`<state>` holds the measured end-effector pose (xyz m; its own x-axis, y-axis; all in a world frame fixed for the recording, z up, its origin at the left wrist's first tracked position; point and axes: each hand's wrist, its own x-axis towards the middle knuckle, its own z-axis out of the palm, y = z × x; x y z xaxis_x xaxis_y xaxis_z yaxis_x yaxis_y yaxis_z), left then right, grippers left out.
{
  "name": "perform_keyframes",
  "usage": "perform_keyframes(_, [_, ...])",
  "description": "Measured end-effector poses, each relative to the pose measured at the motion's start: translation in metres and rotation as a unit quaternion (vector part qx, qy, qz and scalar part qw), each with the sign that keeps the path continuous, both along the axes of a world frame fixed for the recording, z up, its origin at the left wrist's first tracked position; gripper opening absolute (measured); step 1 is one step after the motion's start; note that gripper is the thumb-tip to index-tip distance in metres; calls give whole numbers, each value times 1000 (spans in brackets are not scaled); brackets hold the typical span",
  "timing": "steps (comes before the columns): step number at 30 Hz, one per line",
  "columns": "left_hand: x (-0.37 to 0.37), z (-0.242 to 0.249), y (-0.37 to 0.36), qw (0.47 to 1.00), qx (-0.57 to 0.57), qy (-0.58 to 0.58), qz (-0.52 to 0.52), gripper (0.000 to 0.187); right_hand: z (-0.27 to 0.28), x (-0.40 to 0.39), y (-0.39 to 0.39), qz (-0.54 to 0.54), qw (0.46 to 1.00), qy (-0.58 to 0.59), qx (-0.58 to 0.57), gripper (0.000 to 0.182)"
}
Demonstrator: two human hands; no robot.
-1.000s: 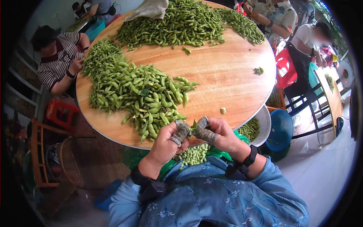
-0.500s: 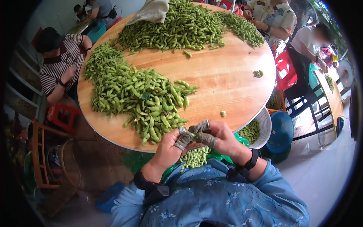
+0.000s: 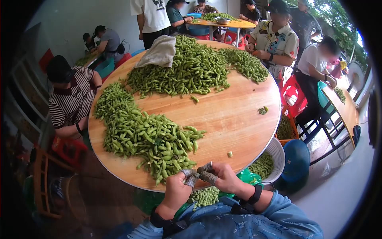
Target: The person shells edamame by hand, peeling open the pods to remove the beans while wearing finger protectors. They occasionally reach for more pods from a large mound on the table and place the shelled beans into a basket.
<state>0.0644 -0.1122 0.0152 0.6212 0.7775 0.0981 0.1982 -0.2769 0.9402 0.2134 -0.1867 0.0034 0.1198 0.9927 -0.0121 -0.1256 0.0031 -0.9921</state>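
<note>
Both left hand (image 3: 178, 191) and right hand (image 3: 227, 178) meet, whether grasping unclear; pods (image 3: 167, 153) lie just beyond.

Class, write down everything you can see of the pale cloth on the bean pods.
The greyish cloth looks like plain, soft fabric, limp and creased. It lies draped over the left side of the large heap of green pods at the far part of the round wooden table. Nothing lies on top of it.
</note>
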Motion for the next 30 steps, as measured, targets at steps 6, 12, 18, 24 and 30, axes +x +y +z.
perform_keyframes(6, [-4, 5, 8, 996, -88, -14, -27, 15, 14, -4, 1, 1, 998, -55, 3, 18])
perform_keyframes(12, [-6, 9, 9, 995, -92, -32, -29, 16, 15, -10, 1, -21, 998, -35, 44, 16])
perform_keyframes(18, [-1, 0, 11, 982, -156, -105, -34, 18, 14, -11, 4, -37, 972, -219, 69, 16])
perform_keyframes(24, [4, -9, 12, 975, -166, -140, -37, 18, 13, -11, 6, -34, 966, -242, 81, 14])
perform_keyframes(30, [-1, 3, 9, 928, -300, -205, -79, 21, 14, 3, 3, 38, 992, 95, -69, 18])
